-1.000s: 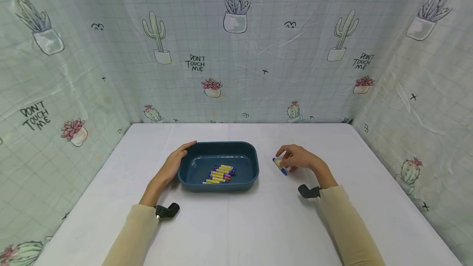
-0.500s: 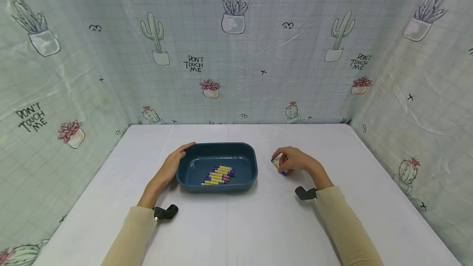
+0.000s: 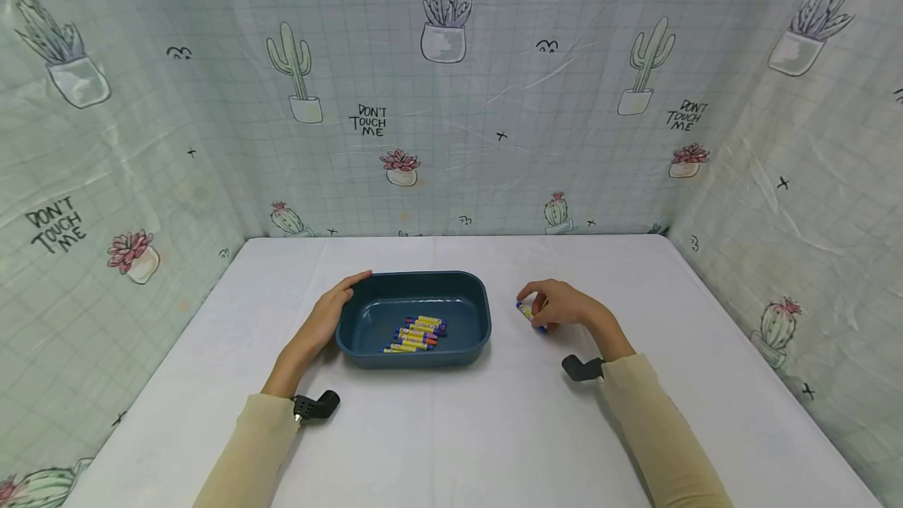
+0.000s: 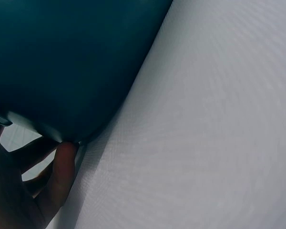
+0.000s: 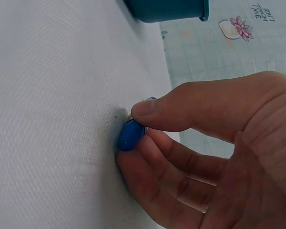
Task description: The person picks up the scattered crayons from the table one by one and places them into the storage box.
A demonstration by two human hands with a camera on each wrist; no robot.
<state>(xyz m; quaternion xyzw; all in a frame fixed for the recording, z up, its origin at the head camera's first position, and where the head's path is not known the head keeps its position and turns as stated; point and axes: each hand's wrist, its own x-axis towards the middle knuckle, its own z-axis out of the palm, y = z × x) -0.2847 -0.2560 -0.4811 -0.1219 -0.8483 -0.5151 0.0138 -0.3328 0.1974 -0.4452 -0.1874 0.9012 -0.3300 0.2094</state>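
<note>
A dark blue-green rectangular bin (image 3: 430,359) sits on the table in the head view. Several yellow-wrapped crayons (image 3: 416,338) lie in a slanting row inside it. My left hand (image 3: 328,316) holds the bin's left side, its thumb at the rim and a forefinger reaching to the far corner. In the left wrist view, fingertips (image 4: 64,164) press at the outer wall. Right of the bin, my right hand (image 3: 562,304) pinches one crayon (image 3: 525,310) between thumb and fingers. The right wrist view shows its blue end (image 5: 132,135) close to the table; the hand covers its middle.
A white cloth (image 3: 437,437) covers the table. Grey-green curtains with cactus prints (image 3: 451,100) close off the back and both sides. A black wrist camera (image 3: 317,404) sits by the left sleeve, another (image 3: 582,368) by the right.
My right hand has come down and its thumb and fingers have closed on the crayon on the table. The left hand keeps its place on the bin; the head view has shifted slightly.
</note>
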